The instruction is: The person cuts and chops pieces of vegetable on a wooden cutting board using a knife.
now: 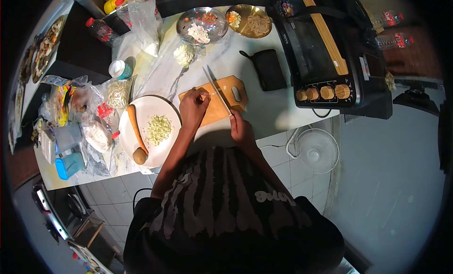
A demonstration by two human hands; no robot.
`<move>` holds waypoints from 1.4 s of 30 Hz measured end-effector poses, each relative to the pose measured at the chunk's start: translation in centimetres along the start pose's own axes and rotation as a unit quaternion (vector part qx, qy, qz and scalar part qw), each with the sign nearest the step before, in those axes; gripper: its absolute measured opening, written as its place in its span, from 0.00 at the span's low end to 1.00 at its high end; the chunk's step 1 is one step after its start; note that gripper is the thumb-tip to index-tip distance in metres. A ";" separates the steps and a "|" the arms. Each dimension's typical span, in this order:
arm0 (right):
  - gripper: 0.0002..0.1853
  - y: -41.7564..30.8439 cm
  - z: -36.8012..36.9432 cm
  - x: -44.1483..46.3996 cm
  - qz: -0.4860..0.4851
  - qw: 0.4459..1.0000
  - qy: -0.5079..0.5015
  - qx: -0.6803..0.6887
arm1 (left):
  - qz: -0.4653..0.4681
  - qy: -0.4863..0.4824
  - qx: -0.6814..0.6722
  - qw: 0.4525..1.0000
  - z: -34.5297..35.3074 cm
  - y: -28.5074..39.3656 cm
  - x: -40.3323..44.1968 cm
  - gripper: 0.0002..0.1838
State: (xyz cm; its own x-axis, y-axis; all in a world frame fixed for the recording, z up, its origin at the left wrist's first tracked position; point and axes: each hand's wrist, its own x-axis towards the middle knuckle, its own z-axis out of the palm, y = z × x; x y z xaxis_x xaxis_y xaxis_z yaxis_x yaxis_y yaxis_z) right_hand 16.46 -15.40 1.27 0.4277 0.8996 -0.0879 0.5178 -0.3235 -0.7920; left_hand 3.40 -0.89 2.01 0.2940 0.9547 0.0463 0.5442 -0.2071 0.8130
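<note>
A wooden cutting board (221, 114) lies on the counter in front of me. My right hand (241, 128) grips the handle of a knife (221, 92), whose long blade slants across the board and points away to the upper left. On the board's left part rests my left hand (194, 108), its fingers curled together in a pinch; whatever is in them is too small to make out. Left of it stands a large white plate (163, 106) bearing chopped pale green vegetable (159, 129) and a wooden ladle (134, 125).
Two metal bowls (181, 34) (264, 35) of cut food stand at the back. A bagged cabbage (184, 54) and a black pouch (268, 70) lie beyond the board. An oven (325, 62) is at right; bags, bottles and a blue-lidded container (70, 166) crowd the left.
</note>
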 end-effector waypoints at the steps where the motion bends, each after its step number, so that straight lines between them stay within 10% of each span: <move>1: 0.15 0.2 0.0 0.2 0.009 1.000 0.014 -0.005 | 0.006 -0.002 0.002 1.000 0.1 -0.2 0.0 0.06; 14: 0.21 2.7 -1.9 0.8 -0.030 0.994 0.086 -0.060 | 0.080 -0.006 0.062 0.995 1.1 0.0 0.4 0.08; 19: 0.26 1.4 -2.0 0.3 0.071 0.992 -0.100 -0.015 | 0.069 -0.005 0.058 0.996 1.6 0.3 0.5 0.07; 33: 0.24 2.3 -1.9 0.2 0.091 0.950 -0.134 0.267 | 0.127 -0.033 0.041 0.991 -0.7 -0.3 -0.5 0.10; 38: 0.23 0.8 -2.3 1.1 0.152 0.933 -0.212 0.248 | 0.188 -0.072 0.088 0.976 -4.7 1.3 -3.0 0.30; 40: 0.23 3.3 0.8 2.4 -0.243 0.950 -0.146 0.130 | 0.217 -0.086 0.143 0.962 -5.5 0.8 -4.5 0.41; 41: 0.24 -3.1 -2.4 2.0 0.104 0.918 -0.309 0.225 | 0.200 -0.067 0.166 0.963 -5.7 0.4 -5.6 0.42; 42: 0.24 -4.5 -2.1 2.3 0.096 0.913 -0.324 0.229 | 0.192 -0.026 0.194 0.962 -5.9 0.0 -6.6 0.43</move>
State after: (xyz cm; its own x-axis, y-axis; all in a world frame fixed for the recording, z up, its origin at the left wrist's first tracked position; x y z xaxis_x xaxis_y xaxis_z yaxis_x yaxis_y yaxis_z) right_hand 16.67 -12.52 5.90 -0.1265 0.8719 -0.4732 0.0508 -0.4707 -0.8808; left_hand -3.18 -5.97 5.16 0.5652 0.7820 0.2627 0.6374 -0.6161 0.4628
